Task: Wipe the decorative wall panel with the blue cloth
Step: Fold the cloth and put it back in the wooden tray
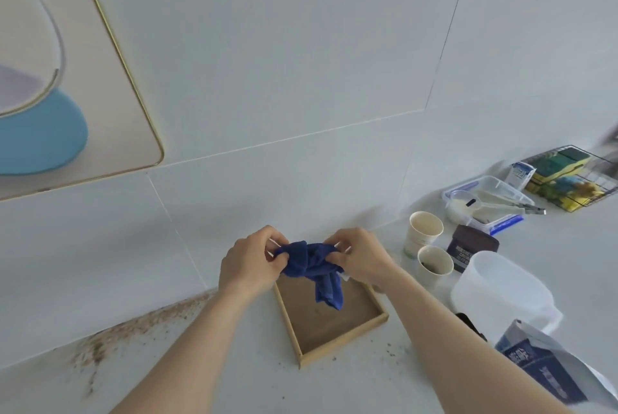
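A dark blue cloth (314,268) is bunched between both my hands, with one end hanging down over a wooden tray. My left hand (249,263) pinches its left side and my right hand (359,255) pinches its right side. The decorative wall panel (110,106) hangs on the white tiled wall at the upper left. It is beige with a thin gold rim and shows a light blue rounded shape. The panel is well away from the cloth, up and to the left.
A shallow wooden tray (334,323) lies on the white counter below my hands. To the right stand two paper cups (423,233), a dark jar (471,246), a translucent jug (501,290), a plastic box (485,199), a sponge rack (568,176) and a blue bag (548,367). Brown specks (133,330) dirty the counter's left.
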A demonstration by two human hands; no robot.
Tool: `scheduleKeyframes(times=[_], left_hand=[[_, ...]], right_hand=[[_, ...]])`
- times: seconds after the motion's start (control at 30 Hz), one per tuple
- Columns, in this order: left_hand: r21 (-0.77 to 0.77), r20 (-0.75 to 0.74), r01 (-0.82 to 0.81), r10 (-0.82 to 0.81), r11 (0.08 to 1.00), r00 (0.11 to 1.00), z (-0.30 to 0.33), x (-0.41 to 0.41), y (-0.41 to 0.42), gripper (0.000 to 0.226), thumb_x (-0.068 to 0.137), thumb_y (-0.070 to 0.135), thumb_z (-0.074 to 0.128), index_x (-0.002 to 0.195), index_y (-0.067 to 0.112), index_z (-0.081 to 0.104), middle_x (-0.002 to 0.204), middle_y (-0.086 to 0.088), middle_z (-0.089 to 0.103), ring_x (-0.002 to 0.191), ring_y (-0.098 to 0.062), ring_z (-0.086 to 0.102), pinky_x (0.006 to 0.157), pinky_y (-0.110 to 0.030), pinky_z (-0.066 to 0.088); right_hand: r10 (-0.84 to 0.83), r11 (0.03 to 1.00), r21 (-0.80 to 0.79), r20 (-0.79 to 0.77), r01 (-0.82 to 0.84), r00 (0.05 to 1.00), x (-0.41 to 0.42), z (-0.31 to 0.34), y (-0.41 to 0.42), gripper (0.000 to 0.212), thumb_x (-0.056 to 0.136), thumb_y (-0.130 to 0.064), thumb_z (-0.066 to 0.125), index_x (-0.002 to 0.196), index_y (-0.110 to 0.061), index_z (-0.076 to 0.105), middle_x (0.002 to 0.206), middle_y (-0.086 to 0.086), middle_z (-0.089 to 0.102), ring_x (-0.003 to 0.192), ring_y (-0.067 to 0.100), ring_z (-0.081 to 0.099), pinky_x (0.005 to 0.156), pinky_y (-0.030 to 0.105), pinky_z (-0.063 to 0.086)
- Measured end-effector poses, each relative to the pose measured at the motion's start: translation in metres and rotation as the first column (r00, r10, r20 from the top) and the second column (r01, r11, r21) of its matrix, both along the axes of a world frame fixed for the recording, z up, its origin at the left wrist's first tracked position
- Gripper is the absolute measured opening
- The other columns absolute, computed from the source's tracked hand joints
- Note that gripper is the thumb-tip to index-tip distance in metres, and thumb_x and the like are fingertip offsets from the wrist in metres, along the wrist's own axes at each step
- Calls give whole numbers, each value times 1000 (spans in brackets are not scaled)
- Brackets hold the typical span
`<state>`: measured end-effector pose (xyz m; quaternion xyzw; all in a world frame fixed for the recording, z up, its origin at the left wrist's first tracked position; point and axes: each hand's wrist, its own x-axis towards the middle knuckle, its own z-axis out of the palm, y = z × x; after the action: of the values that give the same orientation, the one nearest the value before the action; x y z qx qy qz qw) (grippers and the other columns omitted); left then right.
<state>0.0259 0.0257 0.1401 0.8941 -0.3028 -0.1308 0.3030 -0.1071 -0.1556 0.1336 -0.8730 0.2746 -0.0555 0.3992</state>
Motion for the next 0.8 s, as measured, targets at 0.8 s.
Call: scheduleKeyframes(times=[0.8], left_hand=[[411, 106, 147, -207, 900, 973, -188, -41, -57, 43, 103, 38, 62, 144, 34, 53, 144, 13, 62, 128, -12, 59, 99, -26, 50]], right_hand=[[106, 915, -367, -180, -167, 978, -34, -212, -9, 44, 100, -23, 63, 143, -19, 55, 145, 4, 61, 141, 30, 50, 104, 43, 53]])
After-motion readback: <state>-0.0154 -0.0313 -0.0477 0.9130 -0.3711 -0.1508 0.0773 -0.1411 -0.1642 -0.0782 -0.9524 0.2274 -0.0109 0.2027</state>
